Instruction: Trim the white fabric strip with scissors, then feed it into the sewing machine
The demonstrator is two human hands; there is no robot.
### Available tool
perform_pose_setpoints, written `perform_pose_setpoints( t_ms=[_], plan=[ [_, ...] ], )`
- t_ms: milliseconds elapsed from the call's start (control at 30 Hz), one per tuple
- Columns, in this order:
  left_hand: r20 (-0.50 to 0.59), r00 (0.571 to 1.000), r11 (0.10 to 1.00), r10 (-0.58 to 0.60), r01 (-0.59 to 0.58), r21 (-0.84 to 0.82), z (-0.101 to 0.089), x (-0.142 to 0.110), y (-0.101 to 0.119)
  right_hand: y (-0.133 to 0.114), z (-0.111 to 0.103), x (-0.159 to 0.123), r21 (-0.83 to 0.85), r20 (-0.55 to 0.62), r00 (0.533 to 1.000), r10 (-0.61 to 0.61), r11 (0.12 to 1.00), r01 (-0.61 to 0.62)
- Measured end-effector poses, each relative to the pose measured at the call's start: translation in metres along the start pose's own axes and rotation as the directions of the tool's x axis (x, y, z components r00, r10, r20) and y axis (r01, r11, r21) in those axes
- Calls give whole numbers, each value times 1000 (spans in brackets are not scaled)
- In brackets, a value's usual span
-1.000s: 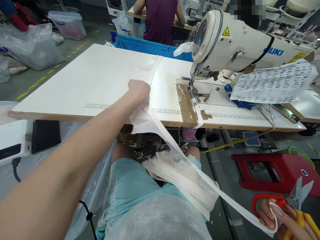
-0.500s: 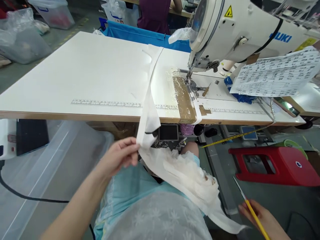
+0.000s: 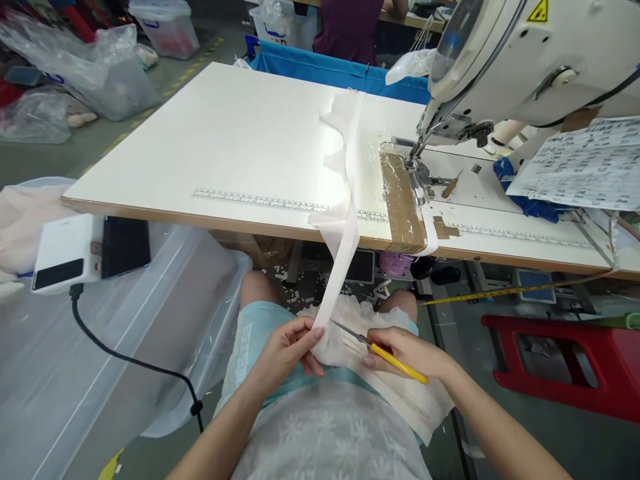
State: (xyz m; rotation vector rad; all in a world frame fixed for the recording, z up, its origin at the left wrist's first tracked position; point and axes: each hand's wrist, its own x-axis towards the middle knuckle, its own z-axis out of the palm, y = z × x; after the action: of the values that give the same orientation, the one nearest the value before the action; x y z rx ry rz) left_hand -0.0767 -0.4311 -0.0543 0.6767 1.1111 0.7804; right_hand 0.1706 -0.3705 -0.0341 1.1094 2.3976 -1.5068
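White cloth strip [image 3: 341, 267] lies across the white table [image 3: 260, 147] near its middle and hangs down over its front edge; the table top is flat and shiny, with ruler marks [image 3: 260, 201] along its front and brown tape [image 3: 403, 200] stuck down right of the strip; a big white sewing machine [image 3: 515, 73] stands on the table's right side, and a sheet of paper [image 3: 585, 163] full of writing is by its right end; behind the table is a blue cloth [image 3: 340, 67], and past that is a person in a purple top [image 3: 347, 30]; a red stool [image 3: 560, 373] is below the table's right end.

The strip is long, thin and soft; one side is straight, and the other has wavy points on the table top; in front of the table, the left hand [image 3: 290, 347] pinches its low end between thumb and finger; the right hand [image 3: 400, 350], just beside it, grips yellow scissors [image 3: 395, 363]; their blades point at the strip, but I cannot tell if they touch it; more pale cloth [image 3: 410, 403] lies over light blue shorts [image 3: 257, 327] there.
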Motion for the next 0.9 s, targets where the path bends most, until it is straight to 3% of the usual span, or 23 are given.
perform_pose_setpoints(
  t_ms=[167, 400, 667, 900],
  plan=[
    [9, 1000, 1000, 10, -10, -7, -5, -1, 3, -5, -9, 18, -77, 79, 997, -4, 997, 10],
    [60, 997, 998, -44, 47, -51, -7, 2, 7, -3, -14, 26, -39, 121, 993, -14, 999, 19],
    [41, 998, 995, -51, 54, -83, -8, 5, 6, -15, -10, 21, -348, -78, 997, 16, 936, -42],
    [26, 998, 996, -51, 53, -68, -9, 4, 7, -15, -6, 23, -353, -119, 993, 10, 934, -52]
  ],
)
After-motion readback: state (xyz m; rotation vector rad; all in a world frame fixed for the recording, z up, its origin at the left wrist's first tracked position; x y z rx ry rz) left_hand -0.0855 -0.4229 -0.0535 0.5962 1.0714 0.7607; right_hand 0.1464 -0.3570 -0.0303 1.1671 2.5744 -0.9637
